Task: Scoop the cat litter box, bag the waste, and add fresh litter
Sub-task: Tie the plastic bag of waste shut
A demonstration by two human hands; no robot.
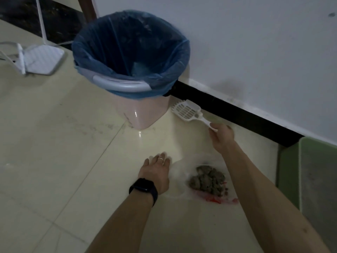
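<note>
Fingers of the right hand [221, 137] pinched the handle of the white slotted plastic scoop [189, 112], blade pointing ten o'clock; the flat left hand [156, 168] pressed the clear plastic bag [177, 177], grey litter clumps [207, 179] at four o'clock.

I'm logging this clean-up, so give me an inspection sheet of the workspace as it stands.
Surface: tiled floor, smudged.
Job's things: scoop; waste clumps in clear bag; green litter box at right edge.
Clutter: pink bin, blue liner.
Hands: left hand presses flat on bag; right hand pinches scoop handle.
Cables: white cables at router, far left.
Surroundings: white wall, black baseboard.
</note>
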